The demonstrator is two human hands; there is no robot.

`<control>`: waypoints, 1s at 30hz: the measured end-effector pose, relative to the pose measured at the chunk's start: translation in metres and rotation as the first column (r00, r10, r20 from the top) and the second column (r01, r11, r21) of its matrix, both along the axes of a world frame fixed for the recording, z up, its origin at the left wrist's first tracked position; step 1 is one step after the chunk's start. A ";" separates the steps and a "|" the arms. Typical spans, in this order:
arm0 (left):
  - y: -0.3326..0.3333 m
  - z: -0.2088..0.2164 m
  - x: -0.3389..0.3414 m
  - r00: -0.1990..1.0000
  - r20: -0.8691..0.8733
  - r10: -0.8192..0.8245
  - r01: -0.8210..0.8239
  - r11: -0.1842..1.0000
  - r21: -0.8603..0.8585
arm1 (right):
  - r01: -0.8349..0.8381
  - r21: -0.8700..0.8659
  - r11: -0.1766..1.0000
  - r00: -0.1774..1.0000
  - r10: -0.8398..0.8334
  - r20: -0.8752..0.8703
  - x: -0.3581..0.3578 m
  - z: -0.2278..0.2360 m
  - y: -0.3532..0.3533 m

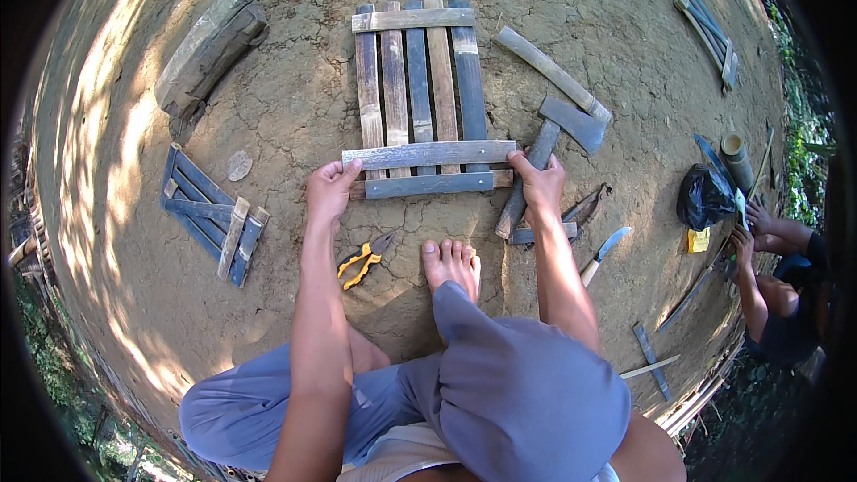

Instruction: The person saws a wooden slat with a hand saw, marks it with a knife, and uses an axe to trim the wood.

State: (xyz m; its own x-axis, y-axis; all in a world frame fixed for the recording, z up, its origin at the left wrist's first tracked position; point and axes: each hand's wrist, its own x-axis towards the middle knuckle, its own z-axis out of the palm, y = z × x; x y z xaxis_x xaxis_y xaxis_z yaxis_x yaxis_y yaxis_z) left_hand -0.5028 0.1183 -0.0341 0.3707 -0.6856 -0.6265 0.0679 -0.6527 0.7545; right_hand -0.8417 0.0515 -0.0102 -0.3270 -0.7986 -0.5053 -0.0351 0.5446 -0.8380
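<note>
A loose grey bamboo slat (pixel 428 155) lies crosswise over the near end of a slatted bamboo panel (pixel 418 80). My left hand (pixel 328 189) grips its left end, thumb on top. My right hand (pixel 539 186) pinches the right end. The panel rests flat on the ground, its several long strips joined by a far crosspiece (pixel 412 20) and a dark near crosspiece (pixel 428 185). Just beside my right hand lies an axe (pixel 571 122), its handle partly hidden by that hand. Yellow-handled pliers (pixel 364 261) lie near my bare foot (pixel 452 264).
A wooden block (pixel 212 54) sits at the far left, above a smaller slatted piece (pixel 214 212). A bamboo strip (pixel 553 71) and a knife (pixel 607 255) lie at the right. Another person's hands (pixel 748 232) work near a black plastic bag (pixel 703 196). Another slatted piece (pixel 708 34) lies far right.
</note>
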 end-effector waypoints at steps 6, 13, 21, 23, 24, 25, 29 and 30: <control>-0.001 0.013 -0.005 1.000 0.007 -0.015 0.014 0.999 0.048 | 0.012 0.006 1.000 1.000 -0.012 0.005 -0.005 -0.006 0.001; -0.004 0.023 0.005 0.998 -0.064 -0.019 0.027 0.992 0.127 | 0.022 0.020 1.000 0.999 -0.023 0.027 -0.005 -0.003 0.001; -0.016 0.026 0.035 0.965 -0.106 -0.242 0.259 0.945 0.200 | 0.007 0.037 0.999 1.000 -0.008 0.023 -0.004 -0.003 0.000; -0.018 0.034 0.033 0.970 -0.093 -0.226 0.240 0.950 0.198 | 0.006 0.046 0.999 1.000 -0.007 0.021 -0.004 -0.002 0.000; -0.018 0.031 0.034 0.969 -0.094 -0.227 0.242 0.947 0.210 | 0.003 0.046 0.999 1.000 -0.004 0.022 -0.004 -0.002 -0.001; -0.018 0.028 0.035 0.969 -0.094 -0.229 0.244 0.944 0.221 | 0.002 0.046 0.999 1.000 -0.003 0.023 -0.004 -0.003 -0.001; -0.019 0.022 0.038 0.959 -0.117 -0.258 0.279 0.929 0.241 | -0.005 0.028 1.000 1.000 0.005 0.020 -0.010 -0.006 -0.001; -0.019 0.021 0.037 0.963 -0.117 -0.244 0.265 0.940 0.217 | -0.011 0.030 1.000 1.000 0.010 0.013 -0.010 -0.007 -0.002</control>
